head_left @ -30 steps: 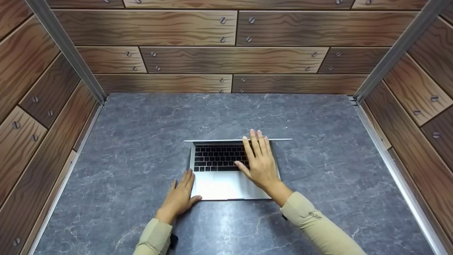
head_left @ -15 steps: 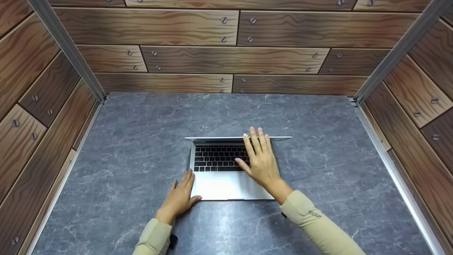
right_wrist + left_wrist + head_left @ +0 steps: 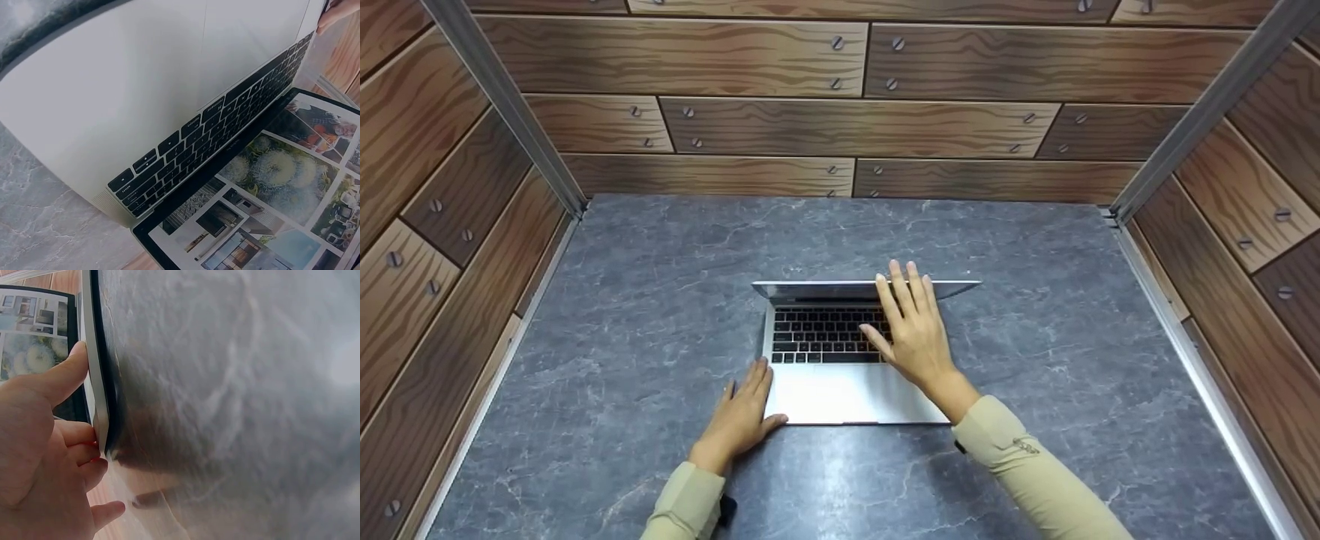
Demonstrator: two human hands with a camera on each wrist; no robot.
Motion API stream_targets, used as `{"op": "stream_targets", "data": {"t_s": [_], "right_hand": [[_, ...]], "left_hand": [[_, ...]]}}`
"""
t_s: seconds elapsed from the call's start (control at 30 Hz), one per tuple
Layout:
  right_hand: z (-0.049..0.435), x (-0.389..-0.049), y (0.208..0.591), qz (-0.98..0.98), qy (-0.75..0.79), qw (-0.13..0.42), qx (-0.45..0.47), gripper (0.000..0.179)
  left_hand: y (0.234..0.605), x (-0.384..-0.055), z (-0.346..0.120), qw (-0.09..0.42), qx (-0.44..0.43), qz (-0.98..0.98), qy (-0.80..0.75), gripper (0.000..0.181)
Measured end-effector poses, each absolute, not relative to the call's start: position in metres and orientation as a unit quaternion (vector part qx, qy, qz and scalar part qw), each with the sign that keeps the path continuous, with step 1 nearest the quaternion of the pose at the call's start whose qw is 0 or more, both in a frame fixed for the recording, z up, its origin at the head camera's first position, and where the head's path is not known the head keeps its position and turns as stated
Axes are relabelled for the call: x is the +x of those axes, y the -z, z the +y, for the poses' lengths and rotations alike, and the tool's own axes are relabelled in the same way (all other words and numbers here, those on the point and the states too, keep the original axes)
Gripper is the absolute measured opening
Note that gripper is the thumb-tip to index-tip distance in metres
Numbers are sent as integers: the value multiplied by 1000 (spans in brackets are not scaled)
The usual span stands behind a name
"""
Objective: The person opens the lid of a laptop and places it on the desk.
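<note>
A silver laptop (image 3: 832, 394) with a black keyboard (image 3: 185, 152) stands on the grey marbled tabletop. Its screen (image 3: 281, 169), raised steeply, displays a grid of photos in the right wrist view. My left hand (image 3: 739, 416) rests at the base's front left corner, fingers along the side edge and thumb at the front. In the left wrist view, the left hand's thumb (image 3: 67, 374) touches the laptop's edge. Over the right part of the keyboard, my right hand (image 3: 916, 341) reaches up to the lid (image 3: 825, 289), fingers straight and tips past its top edge. The right wrist view does not show this hand.
Wood-patterned panels (image 3: 765, 124) enclose the grey tabletop (image 3: 622, 315) at the back and both sides. Metal posts (image 3: 1207, 105) rise at the back corners. Light-coloured sleeves (image 3: 1035, 465) cover both forearms.
The lid has tilted back, so its top edge sits farther away and more of the screen's face shows. My right hand has moved forward with it; the left hand has stayed put.
</note>
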State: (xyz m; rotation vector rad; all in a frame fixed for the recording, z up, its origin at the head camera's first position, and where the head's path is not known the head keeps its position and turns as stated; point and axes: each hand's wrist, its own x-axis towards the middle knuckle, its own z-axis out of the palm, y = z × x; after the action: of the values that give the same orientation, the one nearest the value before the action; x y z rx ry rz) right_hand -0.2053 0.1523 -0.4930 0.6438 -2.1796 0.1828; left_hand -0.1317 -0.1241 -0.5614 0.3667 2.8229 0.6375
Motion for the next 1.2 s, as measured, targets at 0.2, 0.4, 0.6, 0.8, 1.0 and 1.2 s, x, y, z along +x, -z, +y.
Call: {"op": "stream_targets", "data": {"t_s": [0.2, 0.4, 0.6, 0.8, 1.0, 1.2], "right_hand": [[152, -207, 490, -874, -75, 408, 253, 66], [151, -210, 485, -876, -86, 403, 250, 68], [150, -215, 483, -875, -97, 405, 247, 65], [149, -217, 480, -877, -97, 401, 247, 66], [149, -219, 479, -881, -98, 395, 243, 69], [148, -220, 477, -890, -90, 379, 236, 71]], "left_hand": [[561, -131, -124, 111, 125, 962, -216, 80], [561, -131, -125, 108, 126, 964, -206, 80], [561, -132, -125, 100, 132, 967, -191, 80], [561, -131, -123, 97, 129, 971, -179, 79], [562, -130, -118, 99, 119, 973, -172, 79], [562, -129, -116, 99, 112, 973, -174, 80]]}}
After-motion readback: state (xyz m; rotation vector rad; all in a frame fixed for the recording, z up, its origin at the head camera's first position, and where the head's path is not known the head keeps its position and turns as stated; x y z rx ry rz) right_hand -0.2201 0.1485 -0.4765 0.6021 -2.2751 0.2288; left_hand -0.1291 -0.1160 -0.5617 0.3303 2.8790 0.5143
